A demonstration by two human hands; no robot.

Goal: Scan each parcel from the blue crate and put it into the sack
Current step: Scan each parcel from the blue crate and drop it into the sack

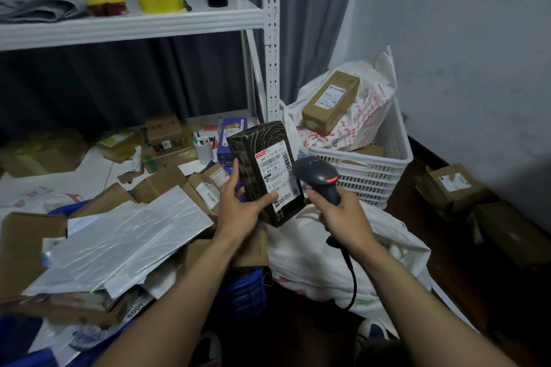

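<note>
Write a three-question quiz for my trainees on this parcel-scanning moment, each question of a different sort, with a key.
1. True or false: the left hand holds the black parcel.
2. What does the right hand grip? A) a phone B) the scanner C) a knife
3. Fill in: the scanner's head points toward the parcel's white ____.
Key: 1 true; 2 B; 3 label.

Readable print on your black parcel (253, 152)
Its white shipping label (275, 176) reads "642 L714-00 411" above a barcode; the smaller print is too blurred.
</note>
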